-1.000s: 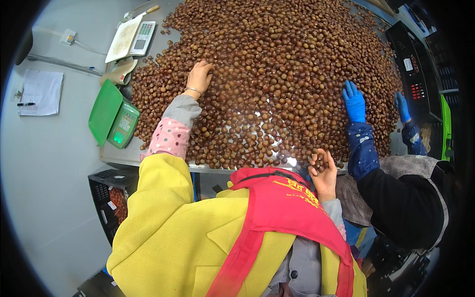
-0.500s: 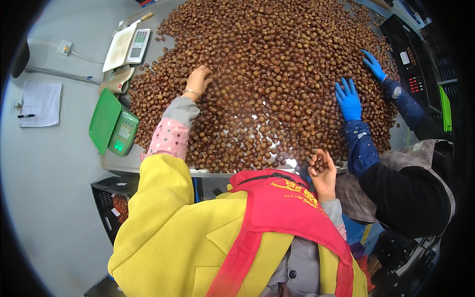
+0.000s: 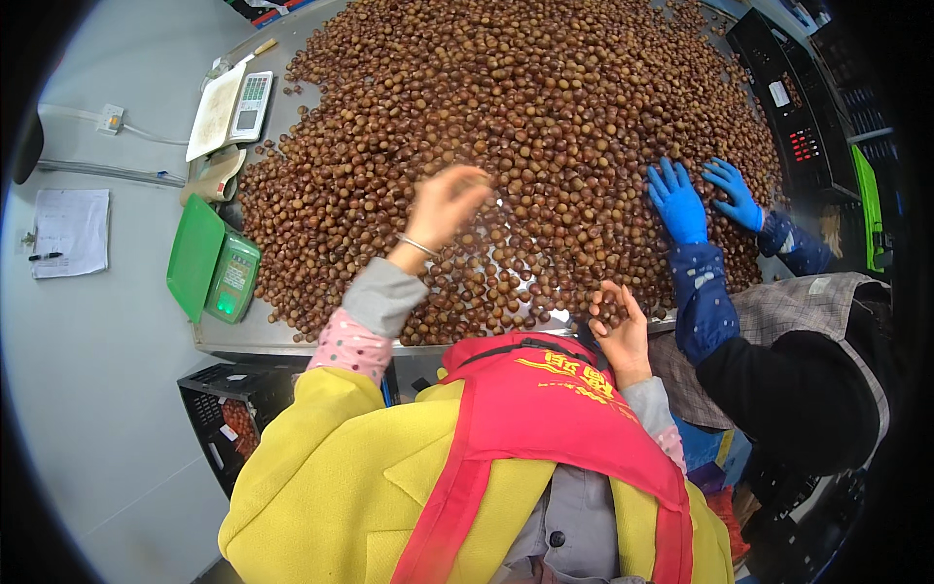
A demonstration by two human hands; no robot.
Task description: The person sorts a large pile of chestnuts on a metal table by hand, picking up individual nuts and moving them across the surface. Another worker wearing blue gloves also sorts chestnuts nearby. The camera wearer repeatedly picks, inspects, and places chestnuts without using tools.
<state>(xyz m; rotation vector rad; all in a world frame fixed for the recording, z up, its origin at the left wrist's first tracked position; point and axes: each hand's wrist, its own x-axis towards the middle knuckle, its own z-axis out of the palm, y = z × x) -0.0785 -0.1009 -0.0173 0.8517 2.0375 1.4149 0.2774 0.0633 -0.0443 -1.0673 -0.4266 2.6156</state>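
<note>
A broad heap of round brown chestnuts (image 3: 486, 107) covers the metal table in front of me. Over the near middle of the heap is my left hand (image 3: 443, 214), a bangle on its wrist. Motion blurs its fingertips, so whether they hold anything is not clear. At the near edge, my right hand (image 3: 625, 331) is turned up with its fingers curled around a few chestnuts. Pale tabletop shows through thinner patches of nuts between my hands.
At the left stand a green scale (image 3: 232, 277) and a white scale (image 3: 251, 102). Another person's blue-gloved hands (image 3: 681, 204) rest on the heap at the right. Black crates (image 3: 793, 107) line the far right; another crate (image 3: 199, 399) sits below the table's left edge.
My left hand has moved right across the heap, closer to my right hand. The other person's gloved hands have come closer together. My right hand still cups chestnuts.
</note>
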